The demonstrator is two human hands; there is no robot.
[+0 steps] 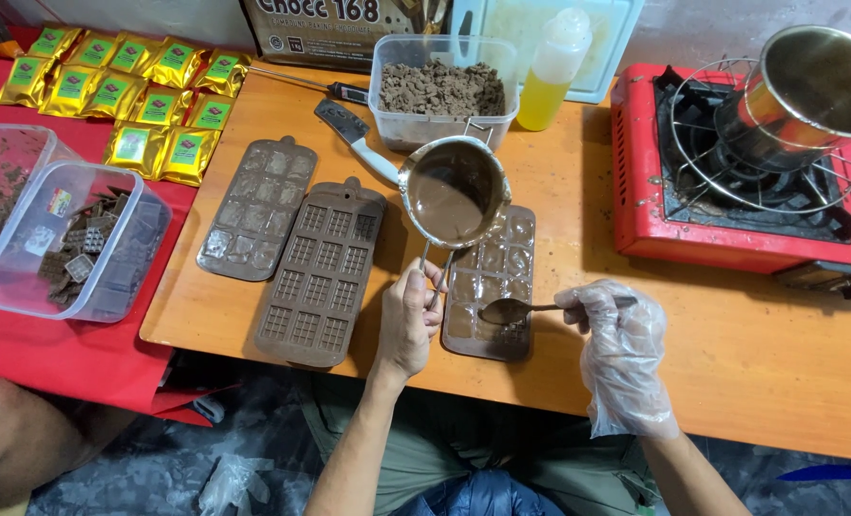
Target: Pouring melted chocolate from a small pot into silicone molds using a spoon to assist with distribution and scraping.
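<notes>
Spoon of melted chocolate over a silicone bar mould, small pot held above it.

The dark silicone mould [488, 287] lies on the orange table [731, 344] with its long axis running away from the person, directly between the two hands. The right hand [621, 334], in a clear plastic glove, is closed on the handle of a spoon [507, 310] whose bowl sits over the mould's near cavities. The bare left hand [409, 320] grips the wire handle of a small steel pot [452, 196] of melted chocolate, tilted above the mould's far end. Two more moulds [320, 272] lie to the left; a tub of chocolate pieces [442, 88], a squeeze bottle [554, 69] and a red gas stove [741, 162] stand beyond.
</notes>
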